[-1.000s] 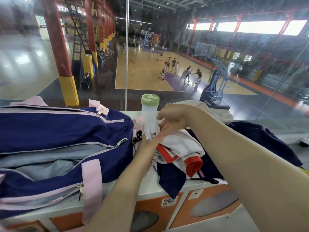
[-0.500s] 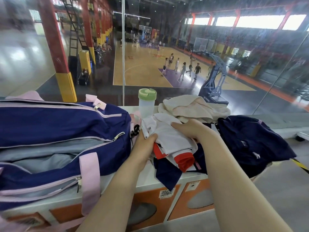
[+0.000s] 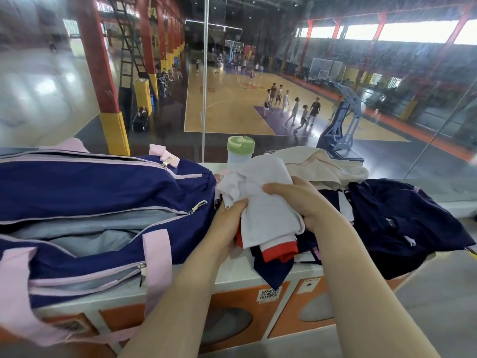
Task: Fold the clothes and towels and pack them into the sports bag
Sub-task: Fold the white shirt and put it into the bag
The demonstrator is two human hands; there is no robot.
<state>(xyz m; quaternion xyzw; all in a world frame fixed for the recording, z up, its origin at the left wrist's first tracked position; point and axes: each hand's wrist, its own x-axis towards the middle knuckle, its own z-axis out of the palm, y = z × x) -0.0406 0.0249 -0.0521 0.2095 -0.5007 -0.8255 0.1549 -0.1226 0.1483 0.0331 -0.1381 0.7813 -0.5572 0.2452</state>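
Two bare forearms reach in from the near edge, and both hands are closed on one white soft cotton garment with a red cuff (image 3: pixel 268 215). The left hand (image 3: pixel 229 218) has its grip pinched on the garment's bunched left side; the right hand (image 3: pixel 304 202) is clamped over its top right, thumb lying across the cloth. The garment is held in a loose crumple, just above the pile at the middle of the white-topped table (image 3: pixel 232 271), whose orange front panels show below.

Under it, a navy fabric piece with a pointed corner (image 3: pixel 273 270) hangs over the near edge. At the right end lies a dark navy rumpled garment (image 3: pixel 402 223), also spilling past the edge. Filling the left end is the navy sports bag with pale pink straps and zip trim (image 3: pixel 98 192), its main zip open on a grey lining in which I can make out nothing packed.

Toward the far edge stand a translucent bottle with a green lid (image 3: pixel 240 153) and a cream crumpled towel (image 3: pixel 317 166).

By my judgement the task is near its start: nothing looks neatly folded, the bag looks empty, and the white garment, navy pieces and towel all remain to fold and pack.
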